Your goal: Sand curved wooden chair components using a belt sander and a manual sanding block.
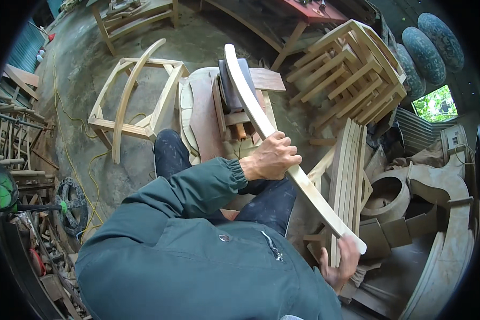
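Observation:
A long, gently curved pale wooden rail [309, 193] slants from the upper middle to the lower right in front of me. My left hand [272, 156] is closed around its middle. Beside the lower end is my right hand [340, 265], its fingers touching the rail's edge and its thumb held apart; it is slightly blurred. The upper part of the rail passes over a dark belt or pad [230, 88] on a wooden-framed bench machine [200, 106]. Whether the rail touches the belt I cannot tell.
A wooden frame [168, 101] with a curved rail [125, 96] on it stands at left. Stacked frames [352, 74] are at upper right, with long rails [348, 176] below. A yellow cord [64, 133] crosses the floor. A metal housing [437, 181] stands at right.

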